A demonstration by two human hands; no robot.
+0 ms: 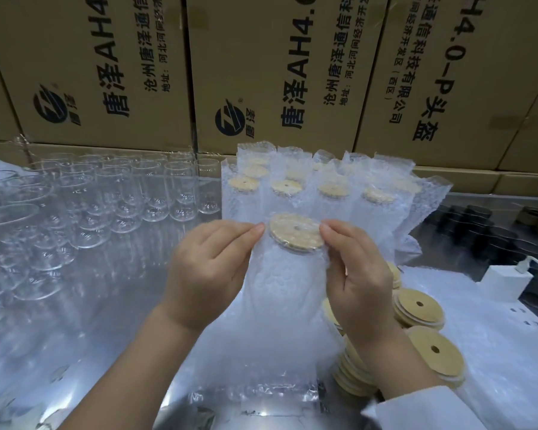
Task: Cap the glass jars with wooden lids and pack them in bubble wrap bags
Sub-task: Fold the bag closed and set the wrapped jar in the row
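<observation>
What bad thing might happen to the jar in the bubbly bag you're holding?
1. The left hand and right hand only pinch the bubble wrap bag beside the wooden lid. The plastic might slip from the fingers, and the jar could drop or tip.
2. The bare glass jars stand crowded close by on the left, so a swinging bag might knock them over.

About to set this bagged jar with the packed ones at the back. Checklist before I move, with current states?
1. Wooden lid inside the held bag: ok.
2. Lid seated square: cannot tell, the bubble wrap blurs it.
3. Left hand pinches the bag beside the lid: ok.
4. Right hand pinches the other side: ok.
5. Free spot before the packed row: cannot tell, the bag hides it.
</observation>
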